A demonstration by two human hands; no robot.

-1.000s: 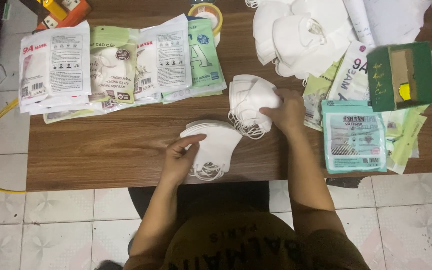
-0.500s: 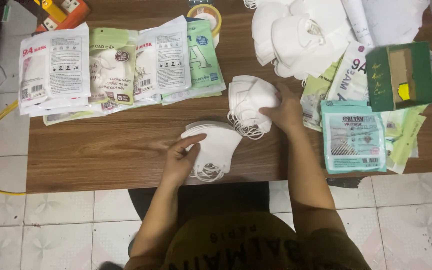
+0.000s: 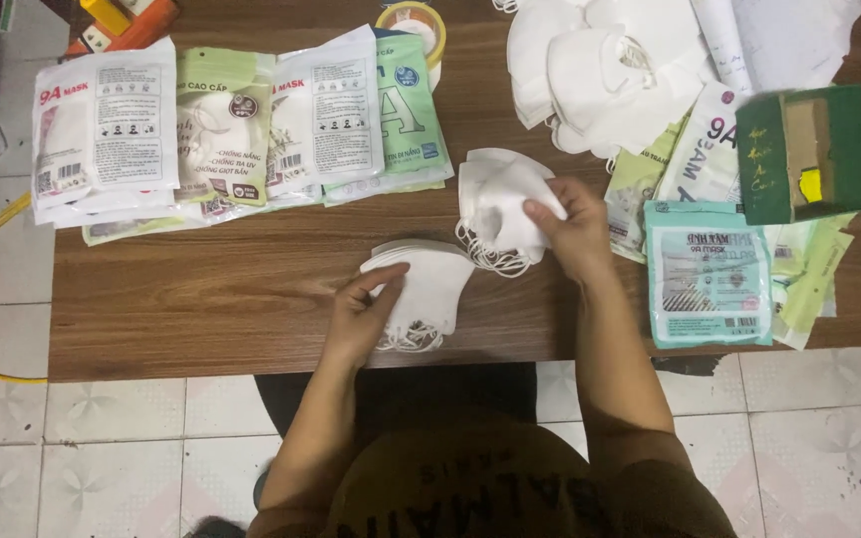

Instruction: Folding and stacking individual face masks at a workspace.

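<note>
A flat stack of folded white face masks lies near the front edge of the wooden table. My left hand rests on its left side, fingers pressing the top mask. Just behind it sits a second, thicker bundle of white masks with ear loops hanging out. My right hand grips this bundle from the right, thumb on top.
Sealed mask packets lie in an overlapping row at the back left. A heap of loose white masks sits at the back right. A green cardboard box and teal packets crowd the right side. A tape roll stands at the back.
My right hand has shifted a little on the thicker bundle, thumb now over its top. My left hand stays on the flat stack.
</note>
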